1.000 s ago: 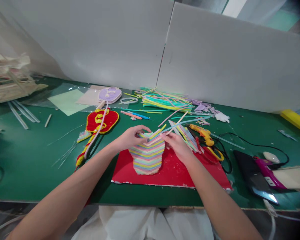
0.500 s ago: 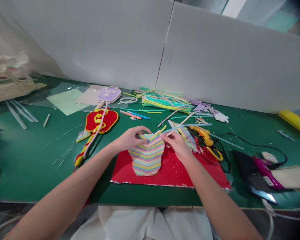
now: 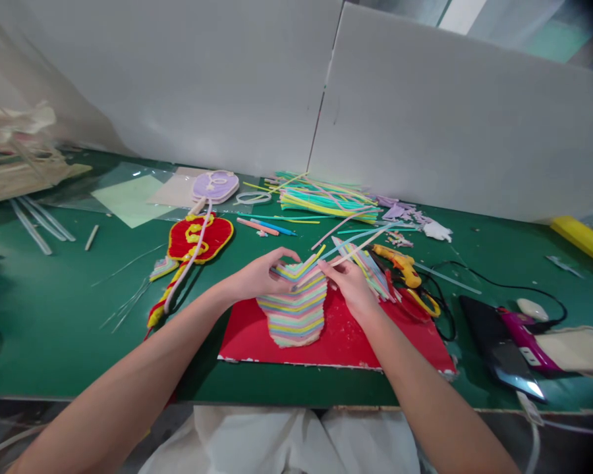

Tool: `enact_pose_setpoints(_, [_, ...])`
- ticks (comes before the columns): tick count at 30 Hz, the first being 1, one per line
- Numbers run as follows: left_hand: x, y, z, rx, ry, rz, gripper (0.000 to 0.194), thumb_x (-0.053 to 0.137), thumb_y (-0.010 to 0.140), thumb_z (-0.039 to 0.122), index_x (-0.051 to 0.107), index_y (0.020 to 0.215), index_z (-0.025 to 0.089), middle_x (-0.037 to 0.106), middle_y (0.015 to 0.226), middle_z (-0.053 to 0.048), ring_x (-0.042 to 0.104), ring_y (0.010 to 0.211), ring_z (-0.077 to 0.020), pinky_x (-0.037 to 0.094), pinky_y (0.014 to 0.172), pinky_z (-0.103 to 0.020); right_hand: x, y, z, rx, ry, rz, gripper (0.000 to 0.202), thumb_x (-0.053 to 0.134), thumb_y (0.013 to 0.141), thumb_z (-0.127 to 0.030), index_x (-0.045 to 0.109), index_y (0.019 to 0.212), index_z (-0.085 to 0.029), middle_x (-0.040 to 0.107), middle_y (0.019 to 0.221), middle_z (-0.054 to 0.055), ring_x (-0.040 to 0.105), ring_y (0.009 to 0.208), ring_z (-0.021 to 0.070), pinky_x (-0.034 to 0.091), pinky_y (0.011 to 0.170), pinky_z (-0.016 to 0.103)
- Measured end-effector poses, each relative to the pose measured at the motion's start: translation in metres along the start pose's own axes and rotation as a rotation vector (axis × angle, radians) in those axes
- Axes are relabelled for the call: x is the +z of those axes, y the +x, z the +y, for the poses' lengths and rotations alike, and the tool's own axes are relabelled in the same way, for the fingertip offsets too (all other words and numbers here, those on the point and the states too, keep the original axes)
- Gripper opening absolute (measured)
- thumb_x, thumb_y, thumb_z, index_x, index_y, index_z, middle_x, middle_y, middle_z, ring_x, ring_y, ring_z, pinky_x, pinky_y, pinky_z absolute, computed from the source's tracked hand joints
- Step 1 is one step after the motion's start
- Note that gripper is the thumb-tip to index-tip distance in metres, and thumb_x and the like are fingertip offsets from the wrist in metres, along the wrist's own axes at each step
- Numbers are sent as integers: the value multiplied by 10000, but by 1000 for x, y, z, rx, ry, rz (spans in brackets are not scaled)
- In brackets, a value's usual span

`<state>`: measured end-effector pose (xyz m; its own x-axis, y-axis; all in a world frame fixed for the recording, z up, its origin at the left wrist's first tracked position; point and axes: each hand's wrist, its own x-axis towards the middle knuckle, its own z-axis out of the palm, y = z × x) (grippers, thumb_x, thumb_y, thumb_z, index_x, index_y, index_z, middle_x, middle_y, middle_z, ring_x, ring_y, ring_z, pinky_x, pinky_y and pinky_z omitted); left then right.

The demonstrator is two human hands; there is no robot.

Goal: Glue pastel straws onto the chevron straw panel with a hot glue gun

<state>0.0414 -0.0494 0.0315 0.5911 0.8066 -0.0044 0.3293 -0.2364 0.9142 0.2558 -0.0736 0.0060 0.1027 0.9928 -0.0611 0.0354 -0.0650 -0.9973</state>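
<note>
On a red board (image 3: 346, 336) lies a striped piece (image 3: 296, 322) of pastel pipe cleaners laid side by side in V-shaped rows. My left hand (image 3: 261, 273) grips its upper left edge, thumb on top and fingers curled over the far rim. Near its upper right edge, my right hand (image 3: 350, 283) pinches pipe cleaners, among them a pale pink pipe cleaner (image 3: 368, 245) whose free end points up and right. A light blue pipe cleaner (image 3: 358, 237) crosses close above the fingertips. Short yellow ends stick out at the top.
A glue gun (image 3: 398, 260), yellow-handled scissors (image 3: 425, 303) and a bundle of cut strips lie right of the board. Behind are loose pipe cleaners (image 3: 326, 201). Left sits a red fan-shaped craft (image 3: 202, 240); far right, a phone (image 3: 514, 368) and power strip.
The striped piece has shifted slightly right and tilted. The pale pink and blue pipe cleaner ends have swung, now lying closer together. My left thumb has moved a little.
</note>
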Motion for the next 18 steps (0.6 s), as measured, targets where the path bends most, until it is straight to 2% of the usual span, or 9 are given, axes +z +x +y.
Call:
enact_pose_setpoints(7, [2, 0, -3, 0, 5, -2, 488, 688, 677, 293, 499, 1120, 217, 494, 861, 30, 547, 682, -112, 486, 656, -251, 0, 2, 5, -3, 13, -15, 377, 742, 627, -537, 609, 680, -188, 571, 572, -30, 450, 484, 88, 338, 465, 245])
enact_pose_setpoints(13, [0, 2, -3, 25, 62, 20, 469, 699, 672, 305, 553, 1105, 198, 555, 955, -2, 527, 794, -143, 465, 712, -251, -1, 2, 6, -3, 16, -3, 387, 741, 628, -539, 619, 697, -178, 581, 575, -30, 459, 476, 87, 345, 465, 243])
enact_pose_setpoints(18, [-2, 2, -1, 17, 80, 22, 466, 681, 687, 309, 561, 1119, 182, 584, 953, -7, 539, 780, -144, 463, 707, -254, -1, 1, 2, -5, 18, -4, 398, 733, 626, -557, 618, 674, -180, 587, 580, -25, 459, 483, 85, 338, 455, 238])
